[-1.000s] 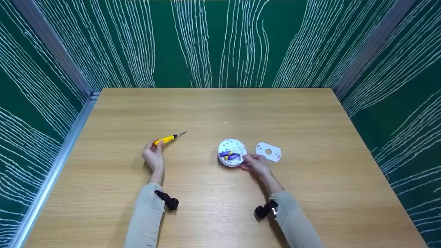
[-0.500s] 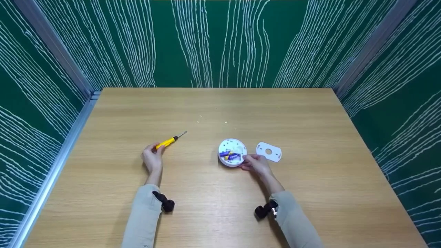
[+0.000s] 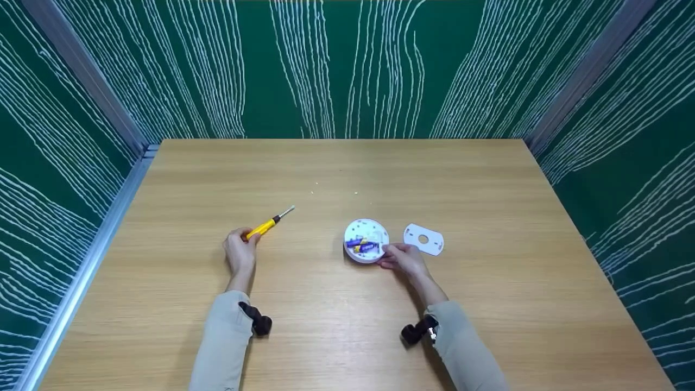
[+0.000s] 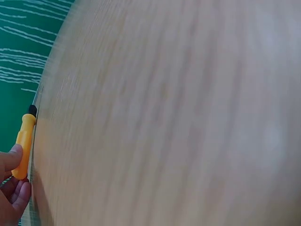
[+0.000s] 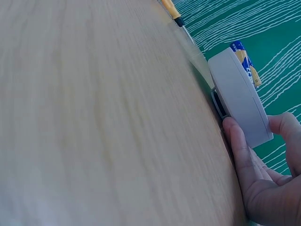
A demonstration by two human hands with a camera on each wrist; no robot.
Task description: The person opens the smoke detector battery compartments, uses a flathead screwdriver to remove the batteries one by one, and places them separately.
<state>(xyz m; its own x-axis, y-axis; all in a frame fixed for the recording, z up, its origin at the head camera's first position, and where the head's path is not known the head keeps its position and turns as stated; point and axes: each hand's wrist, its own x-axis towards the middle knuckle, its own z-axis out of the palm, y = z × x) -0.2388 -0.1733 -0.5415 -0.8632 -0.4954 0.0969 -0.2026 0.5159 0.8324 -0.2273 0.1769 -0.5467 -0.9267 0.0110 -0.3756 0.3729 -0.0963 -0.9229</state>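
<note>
My left hand pinches the yellow handle of a screwdriver on the left half of the table; its metal shaft points away and to the right. In the left wrist view the thumb lies along the screwdriver's handle. My right hand grips the right edge of a round white device, thumb on top and fingers beneath. Blue and yellow batteries sit on its upper face. From the right wrist, the device shows its thick side wall, with batteries standing out from its face.
A flat white mounting plate with a round hole lies just right of the device, beyond the right hand. Tiny pale bits are scattered farther back on the wooden table. Green walls with white lines enclose the back and sides.
The left hand has shifted slightly back and left, and the screwdriver has turned so its shaft points more away. The right hand and the round device have stayed still.
</note>
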